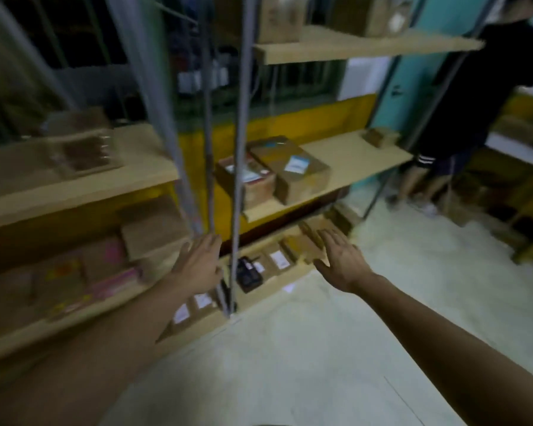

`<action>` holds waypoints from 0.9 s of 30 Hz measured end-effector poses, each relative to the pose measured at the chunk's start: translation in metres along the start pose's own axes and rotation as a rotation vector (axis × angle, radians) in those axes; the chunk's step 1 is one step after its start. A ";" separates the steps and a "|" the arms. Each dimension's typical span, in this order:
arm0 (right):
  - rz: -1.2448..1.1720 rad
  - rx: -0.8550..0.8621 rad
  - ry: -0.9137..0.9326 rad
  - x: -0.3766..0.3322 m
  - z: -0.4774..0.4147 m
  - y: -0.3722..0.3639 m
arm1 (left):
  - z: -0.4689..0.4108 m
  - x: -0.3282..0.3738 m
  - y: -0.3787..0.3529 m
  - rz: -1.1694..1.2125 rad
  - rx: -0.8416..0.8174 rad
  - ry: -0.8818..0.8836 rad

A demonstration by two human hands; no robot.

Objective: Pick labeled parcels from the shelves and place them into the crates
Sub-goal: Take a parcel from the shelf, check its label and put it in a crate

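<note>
Two hands reach forward and down toward the racks, both yours, both holding nothing. Head view, motion-blurred throughout.

Your left hand [199,265]: fingers straight and slightly spread, back of the hand up. It sits in front of the foot of the grey upright posts [239,149] where the two racks meet. Whether it touches a post cannot be told through the blur.

Your right hand [340,256]: wide open, fingers fanned, thumb out to the side, over the front edge of the bottom shelf [273,286]. Contact with board or parcel is not readable.

Bottom shelf: several flat labelled parcels [277,259] lie in a row between your two hands, white labels up. A black item [250,272] sits beside them, near the post. Two more white-labelled packets [194,305] lie just below your left wrist.

Middle shelf [366,155], above your right hand: two brown boxes [302,170] touching side by side, each with a white-and-blue label on top. A small box [379,136] sits well apart at the far end.

Left rack: plain cardboard cartons [154,229] and a pink-marked carton [105,259] on the lower board; the boxes on the board above are too smeared to read.

Another person [474,103] in dark clothing stands at the right end of the rack on the pale floor [320,348].
</note>
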State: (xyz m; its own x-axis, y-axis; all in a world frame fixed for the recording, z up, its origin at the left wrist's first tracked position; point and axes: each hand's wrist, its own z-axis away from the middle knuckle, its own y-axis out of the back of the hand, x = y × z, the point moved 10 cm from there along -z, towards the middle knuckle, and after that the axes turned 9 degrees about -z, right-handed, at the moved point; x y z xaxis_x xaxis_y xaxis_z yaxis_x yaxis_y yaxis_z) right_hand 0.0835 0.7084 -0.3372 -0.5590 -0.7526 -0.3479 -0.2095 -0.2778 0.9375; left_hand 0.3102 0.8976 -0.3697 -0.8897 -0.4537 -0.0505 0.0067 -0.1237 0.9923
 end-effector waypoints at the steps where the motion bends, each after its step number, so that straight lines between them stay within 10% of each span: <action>1: 0.002 0.017 -0.015 0.024 0.005 0.015 | -0.023 0.029 0.008 -0.018 -0.002 -0.041; 16: 0.032 0.133 -0.400 0.360 -0.014 0.134 | -0.342 0.344 0.046 -0.170 0.011 -0.412; 27: -0.046 0.072 -0.516 0.536 -0.158 0.173 | -0.549 0.423 0.052 -0.252 -0.108 -0.430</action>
State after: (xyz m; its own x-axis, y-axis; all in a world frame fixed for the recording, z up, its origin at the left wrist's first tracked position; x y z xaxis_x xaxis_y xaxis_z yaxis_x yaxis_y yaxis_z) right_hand -0.1257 0.1625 -0.3614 -0.8667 -0.3436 -0.3616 -0.2877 -0.2478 0.9251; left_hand 0.1848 0.2150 -0.4019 -0.9770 0.0030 -0.2131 -0.2051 -0.2838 0.9367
